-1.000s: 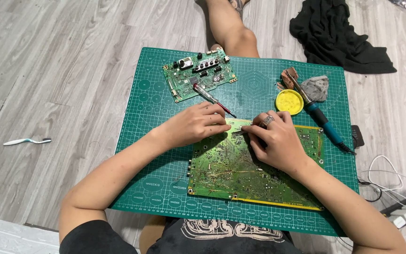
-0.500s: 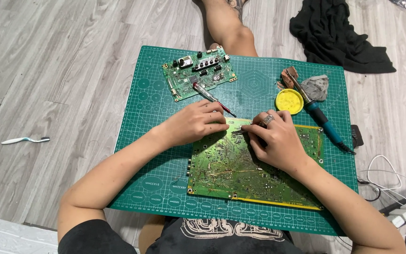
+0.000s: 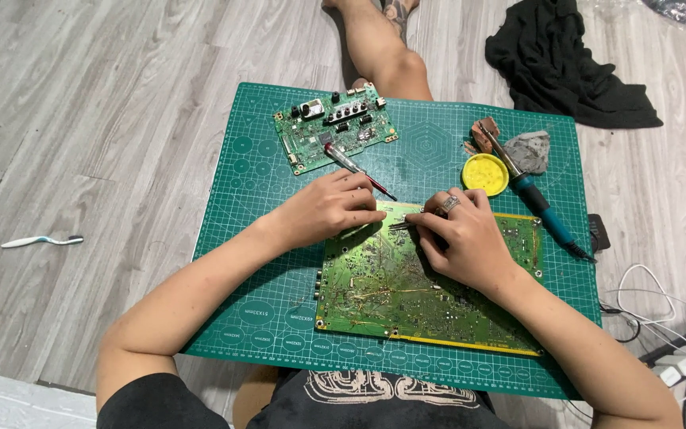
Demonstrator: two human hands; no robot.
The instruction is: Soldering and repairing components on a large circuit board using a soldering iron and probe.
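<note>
A large green circuit board (image 3: 406, 298) lies solder side up on the green cutting mat (image 3: 256, 238). My left hand (image 3: 329, 208) lies on the board's top left corner with its fingers curled down on the edge. My right hand (image 3: 460, 241), a ring on one finger, rests on the board's upper middle. It pinches thin metal tweezers (image 3: 403, 226) whose tips point left toward my left fingertips. A pen-shaped tool with a red and grey shaft (image 3: 356, 169) lies just beyond my left hand.
A smaller green circuit board (image 3: 333, 127) sits at the mat's far edge. At the right are a yellow round tin (image 3: 485, 174), a blue-handled soldering iron (image 3: 540, 204) and a grey wad (image 3: 527, 149). A black cloth (image 3: 565, 63), a toothbrush (image 3: 41, 241) and white cables (image 3: 660, 318) lie on the floor.
</note>
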